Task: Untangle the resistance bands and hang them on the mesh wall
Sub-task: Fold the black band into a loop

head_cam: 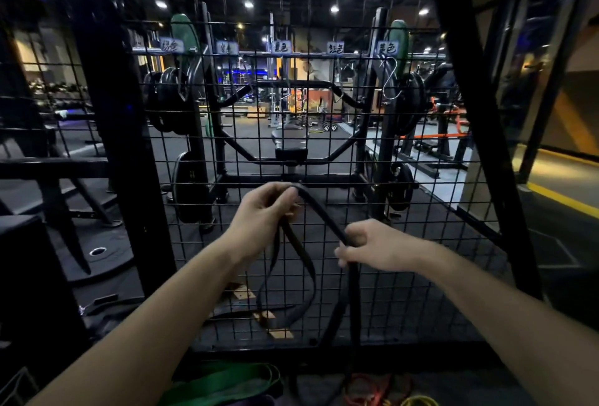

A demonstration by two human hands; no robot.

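Observation:
I hold a black resistance band (319, 211) in front of the black mesh wall (405, 211). My left hand (262, 211) grips its top bend at chest height, fingers curled over it. My right hand (372, 248) pinches the band lower and to the right, and the strap hangs down from there toward the floor. A second loop of the band (303, 279) dangles below my left hand. On the floor at the bottom lie green bands (227, 383), red bands (369, 389) and a yellow band (418, 400).
A row of small labels (280, 47) runs along the upper mesh, with a metal S-hook (390, 79) hanging at the right. Thick black frame posts (107, 113) stand on both sides. Behind the mesh are a squat rack, weight plates and a bench.

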